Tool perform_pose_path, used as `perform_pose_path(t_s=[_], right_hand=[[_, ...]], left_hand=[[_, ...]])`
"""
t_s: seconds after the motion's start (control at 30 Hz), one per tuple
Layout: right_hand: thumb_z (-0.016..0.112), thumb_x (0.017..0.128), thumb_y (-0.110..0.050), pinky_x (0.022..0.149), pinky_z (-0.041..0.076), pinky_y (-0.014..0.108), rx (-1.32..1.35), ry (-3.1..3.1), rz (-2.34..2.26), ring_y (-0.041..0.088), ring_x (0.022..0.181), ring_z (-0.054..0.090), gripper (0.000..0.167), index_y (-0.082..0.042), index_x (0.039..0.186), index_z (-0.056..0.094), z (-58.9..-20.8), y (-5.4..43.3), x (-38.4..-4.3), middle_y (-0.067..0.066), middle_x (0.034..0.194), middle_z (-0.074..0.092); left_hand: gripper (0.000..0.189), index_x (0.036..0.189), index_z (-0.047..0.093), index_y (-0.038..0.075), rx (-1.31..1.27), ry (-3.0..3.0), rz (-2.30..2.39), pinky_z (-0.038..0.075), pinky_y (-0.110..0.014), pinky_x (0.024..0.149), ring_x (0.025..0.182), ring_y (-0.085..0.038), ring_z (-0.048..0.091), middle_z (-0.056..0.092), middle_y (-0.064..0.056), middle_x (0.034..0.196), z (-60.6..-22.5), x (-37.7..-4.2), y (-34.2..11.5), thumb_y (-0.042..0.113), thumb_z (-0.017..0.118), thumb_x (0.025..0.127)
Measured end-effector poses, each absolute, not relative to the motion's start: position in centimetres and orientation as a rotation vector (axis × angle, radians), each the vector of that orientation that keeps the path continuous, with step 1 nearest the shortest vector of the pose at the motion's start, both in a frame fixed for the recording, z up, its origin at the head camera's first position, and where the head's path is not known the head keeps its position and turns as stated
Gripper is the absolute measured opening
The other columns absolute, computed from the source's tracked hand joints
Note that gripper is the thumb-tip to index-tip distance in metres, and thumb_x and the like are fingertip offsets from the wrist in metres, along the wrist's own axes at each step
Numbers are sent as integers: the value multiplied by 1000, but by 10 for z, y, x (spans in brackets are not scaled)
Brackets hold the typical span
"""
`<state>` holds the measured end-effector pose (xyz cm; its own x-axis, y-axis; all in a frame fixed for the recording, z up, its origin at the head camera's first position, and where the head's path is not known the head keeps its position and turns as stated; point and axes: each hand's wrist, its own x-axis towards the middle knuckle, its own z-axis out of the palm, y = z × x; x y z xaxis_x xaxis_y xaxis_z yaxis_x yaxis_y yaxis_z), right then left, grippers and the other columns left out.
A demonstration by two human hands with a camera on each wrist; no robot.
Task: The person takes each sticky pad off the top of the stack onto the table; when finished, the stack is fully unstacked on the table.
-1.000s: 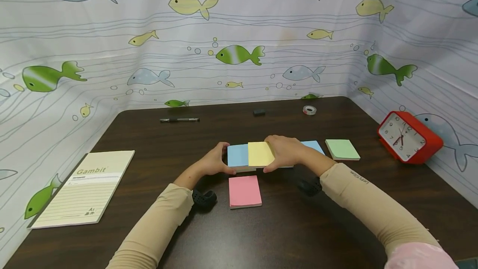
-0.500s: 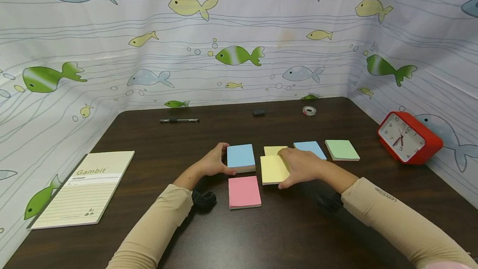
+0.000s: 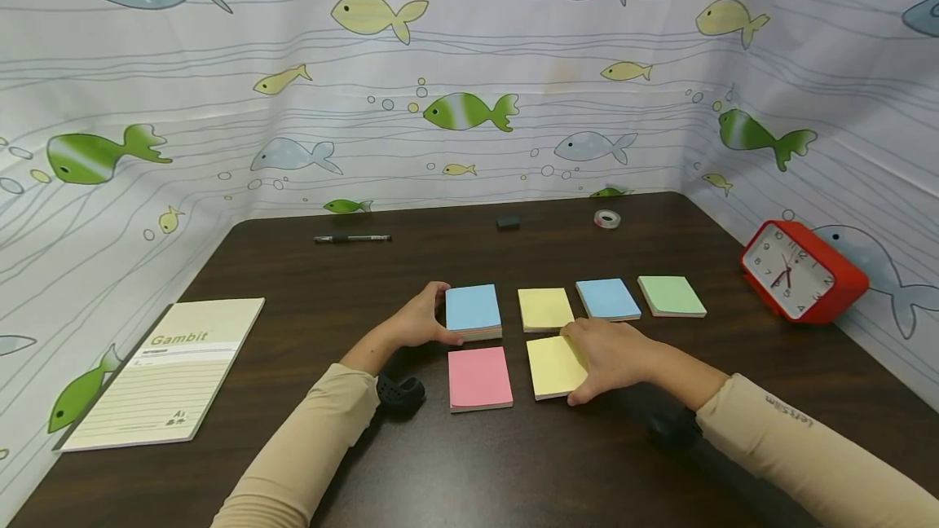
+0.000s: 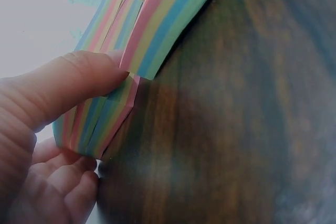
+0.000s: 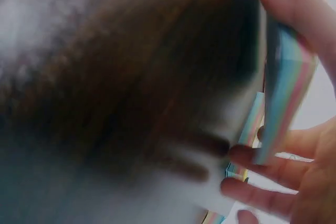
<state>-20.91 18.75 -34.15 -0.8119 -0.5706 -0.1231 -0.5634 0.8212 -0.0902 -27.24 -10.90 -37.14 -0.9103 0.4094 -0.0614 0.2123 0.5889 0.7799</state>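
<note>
My left hand [image 3: 411, 320] grips a stack of sticky note pads [image 3: 472, 308] with a blue top; its striped edges [image 4: 94, 119] show between thumb and fingers in the left wrist view. Just in front of that stack lies a pink-topped pad [image 3: 480, 380]. On the right, my right hand [image 3: 612, 355] pinches a yellow-topped sticky note pad [image 3: 556, 367] between thumb and fingers. The right wrist view shows this pad [image 5: 289, 93] tilted, apart from the dark table. Behind it sits another yellow-topped pad [image 3: 545, 310].
Blue-topped [image 3: 607, 299] and green-topped [image 3: 671, 297] pads lie further right. A red clock [image 3: 803, 271] stands at the right edge, a notebook [image 3: 165, 373] at the left. A pen [image 3: 352, 239], a small dark block [image 3: 508, 222] and a tape roll [image 3: 606, 219] lie at the back.
My right hand has drawn the yellow-topped pad off the blue-topped stack, then rightward and nearer me, uncovering the yellow-topped pad behind. My left hand stays on the stack.
</note>
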Motion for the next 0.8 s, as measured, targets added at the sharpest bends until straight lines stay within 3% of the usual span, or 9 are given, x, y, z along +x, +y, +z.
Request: perform_pose_path(t_s=[0.2,0.67,0.8], right_hand=[[66,53,-66,62,44,37,-918,2890,-5,20,89,46,92,-4,119,48,-337,183,-210,6,106,49],[65,70,-51,52,42,27,-1086,2986,-110,22,94,50,63,-9,115,55,-319,151,-228,6,106,53],[64,71,-49,57,44,30,-1060,2966,-126,22,96,50,63,-9,118,53,-317,138,-238,8,108,52]], left_hand=[[93,131,21,0,521,2587,1235,29,-41,95,124,-29,27,26,-21,135,-372,-272,-109,22,80,62],[95,133,19,1,516,2602,1201,29,-41,95,124,-29,26,23,-20,137,-373,-270,-108,21,80,62],[95,133,20,1,524,2612,1190,29,-42,95,124,-29,27,24,-20,136,-373,-271,-108,22,80,62]])
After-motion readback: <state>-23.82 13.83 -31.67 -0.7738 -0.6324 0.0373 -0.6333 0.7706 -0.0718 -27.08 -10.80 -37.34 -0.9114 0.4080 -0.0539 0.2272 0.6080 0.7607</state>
